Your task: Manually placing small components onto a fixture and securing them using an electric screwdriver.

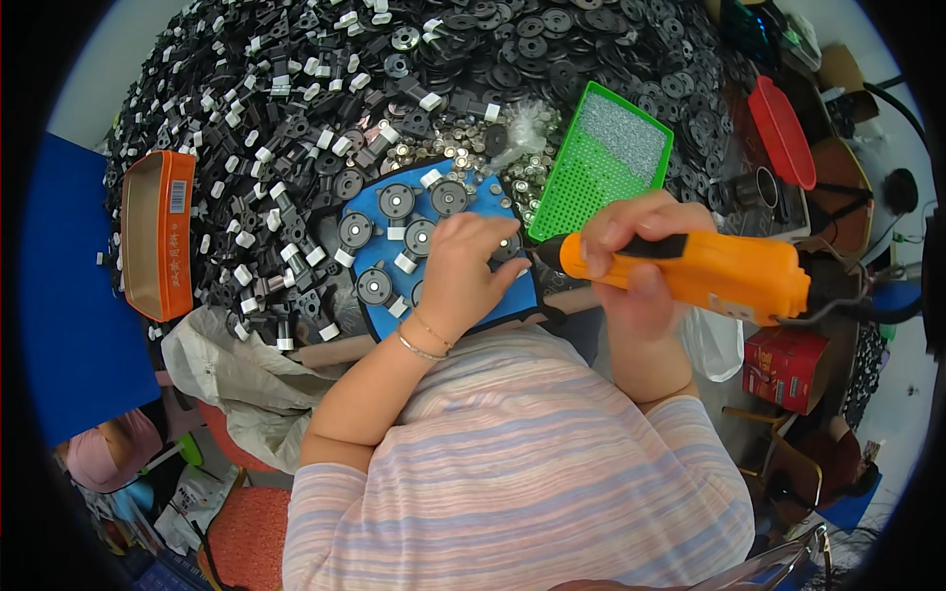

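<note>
My right hand (636, 258) grips an orange electric screwdriver (709, 271) with its black tip pointing left toward a small black round part under my left hand (461, 271). My left hand rests fingers-down on a blue round work plate (473, 192), pressing that part in place. Several black disc parts with metal centres and white clips (396, 201) sit on the blue plate around it. Just behind the plate lies a heap of small silvery screws (448, 156).
A large pile of black plastic parts (325, 89) covers the table. A green mesh tray (601, 158) leans at the right, a red tray (781, 131) beyond it. An orange box (158, 234) lies at the left. A red carton (785, 366) sits lower right.
</note>
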`<action>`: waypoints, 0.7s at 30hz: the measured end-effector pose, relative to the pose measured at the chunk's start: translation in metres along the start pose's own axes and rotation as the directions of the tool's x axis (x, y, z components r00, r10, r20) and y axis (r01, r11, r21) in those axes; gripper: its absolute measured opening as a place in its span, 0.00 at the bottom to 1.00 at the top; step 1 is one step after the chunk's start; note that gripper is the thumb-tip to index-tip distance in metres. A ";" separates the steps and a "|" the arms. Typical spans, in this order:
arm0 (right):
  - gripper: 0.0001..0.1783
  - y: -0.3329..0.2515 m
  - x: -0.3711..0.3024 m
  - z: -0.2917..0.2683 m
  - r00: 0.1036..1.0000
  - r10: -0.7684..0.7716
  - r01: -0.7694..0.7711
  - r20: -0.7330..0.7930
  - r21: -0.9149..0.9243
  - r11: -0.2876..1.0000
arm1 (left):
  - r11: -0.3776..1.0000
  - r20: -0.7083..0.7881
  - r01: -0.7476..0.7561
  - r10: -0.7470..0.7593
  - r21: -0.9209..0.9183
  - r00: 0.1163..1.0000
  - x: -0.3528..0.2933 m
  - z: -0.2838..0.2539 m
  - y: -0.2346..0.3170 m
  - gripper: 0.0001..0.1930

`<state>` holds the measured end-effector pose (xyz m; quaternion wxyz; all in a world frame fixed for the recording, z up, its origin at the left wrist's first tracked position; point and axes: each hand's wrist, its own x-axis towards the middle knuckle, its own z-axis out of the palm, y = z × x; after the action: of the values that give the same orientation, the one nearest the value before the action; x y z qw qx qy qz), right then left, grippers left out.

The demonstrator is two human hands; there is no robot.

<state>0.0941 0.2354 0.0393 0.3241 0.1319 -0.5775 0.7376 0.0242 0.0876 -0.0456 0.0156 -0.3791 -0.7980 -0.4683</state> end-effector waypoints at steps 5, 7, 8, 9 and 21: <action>0.17 0.023 -0.003 -0.007 0.983 -0.018 0.062 0.184 -0.236 0.970 | 0.995 0.090 0.022 -0.030 0.095 0.995 0.002 0.000 -0.003 0.24; 0.16 0.027 -0.005 -0.004 0.983 -0.007 0.055 0.183 -0.254 0.966 | 0.994 0.159 0.034 -0.050 0.104 0.986 0.003 0.002 -0.008 0.23; 0.15 0.028 -0.005 -0.004 0.981 -0.002 0.058 0.192 -0.289 0.956 | 0.994 0.158 0.035 -0.052 0.104 0.986 0.004 0.002 -0.009 0.23; 0.14 0.029 -0.005 -0.003 0.980 0.005 0.061 0.200 -0.323 0.944 | 0.993 0.192 0.042 -0.063 0.111 0.979 0.005 0.002 -0.009 0.22; 0.13 0.044 -0.004 0.009 0.977 0.025 0.035 0.210 -0.275 0.961 | 0.977 0.319 0.140 -0.185 0.160 0.930 0.011 -0.001 -0.004 0.16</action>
<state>0.0679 0.2200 0.0058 0.2779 0.1644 -0.7058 0.6306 0.0130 0.0927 -0.0442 -0.1323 -0.3832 -0.8475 -0.3427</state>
